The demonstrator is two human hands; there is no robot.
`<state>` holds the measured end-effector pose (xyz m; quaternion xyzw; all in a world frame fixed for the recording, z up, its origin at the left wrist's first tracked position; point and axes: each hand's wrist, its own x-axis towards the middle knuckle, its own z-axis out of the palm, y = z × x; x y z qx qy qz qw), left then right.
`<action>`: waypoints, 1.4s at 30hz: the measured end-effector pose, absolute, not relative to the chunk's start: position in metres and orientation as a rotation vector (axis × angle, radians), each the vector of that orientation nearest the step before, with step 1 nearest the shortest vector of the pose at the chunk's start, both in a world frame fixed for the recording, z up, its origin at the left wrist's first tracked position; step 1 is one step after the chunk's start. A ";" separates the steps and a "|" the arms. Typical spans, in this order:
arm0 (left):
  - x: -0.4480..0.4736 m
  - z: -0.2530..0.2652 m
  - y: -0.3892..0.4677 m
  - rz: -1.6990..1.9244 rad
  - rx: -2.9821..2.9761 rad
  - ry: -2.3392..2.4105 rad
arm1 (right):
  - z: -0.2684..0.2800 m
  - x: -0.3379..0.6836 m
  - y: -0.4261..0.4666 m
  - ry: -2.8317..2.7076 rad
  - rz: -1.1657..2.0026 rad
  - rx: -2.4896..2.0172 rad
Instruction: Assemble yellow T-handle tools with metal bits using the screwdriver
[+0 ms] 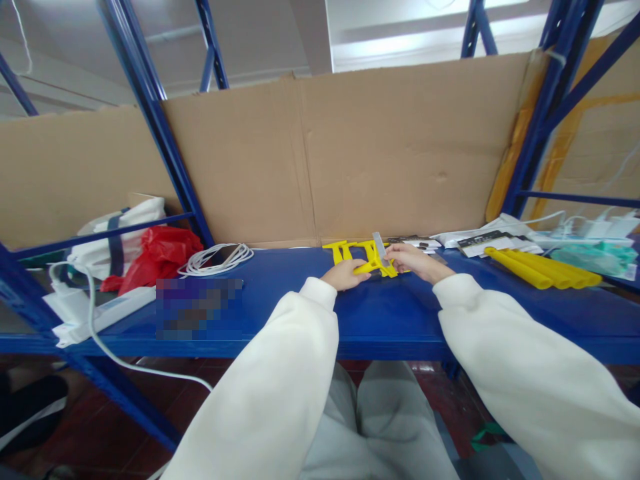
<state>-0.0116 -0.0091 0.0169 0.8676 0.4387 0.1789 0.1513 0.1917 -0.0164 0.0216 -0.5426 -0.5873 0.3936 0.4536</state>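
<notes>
Both of my hands are at the back middle of the blue shelf. My left hand (345,275) is closed on a yellow plastic part (367,267) with bars and angled edges. Close beside it, my right hand (413,261) pinches a flat, pale grey strip (379,247) that stands tilted against the yellow part. I cannot tell whether the strip is fixed to it. Another yellow piece (341,251) with upright legs lies just behind my left hand; whether it joins the held part is unclear.
Several yellow tubes (545,268) lie on the right, near black-and-white packets (493,243). On the left are a coiled white cable (217,259), a red plastic bag (163,255) and a white power strip (107,315). A cardboard panel (390,147) closes the back; blue posts (150,113) frame the sides.
</notes>
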 end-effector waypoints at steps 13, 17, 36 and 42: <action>-0.014 0.014 -0.005 0.524 2.555 1.291 | 0.021 0.193 -0.015 -1.491 0.883 -1.374; -0.014 0.014 -0.005 0.555 2.548 1.281 | 0.021 0.196 -0.012 -1.501 0.876 -1.339; -0.012 0.017 -0.010 0.589 2.447 1.348 | 0.023 0.202 -0.010 -1.644 0.824 -1.428; -0.013 0.020 -0.012 0.542 2.371 1.384 | 0.023 0.205 -0.011 -1.705 0.810 -1.440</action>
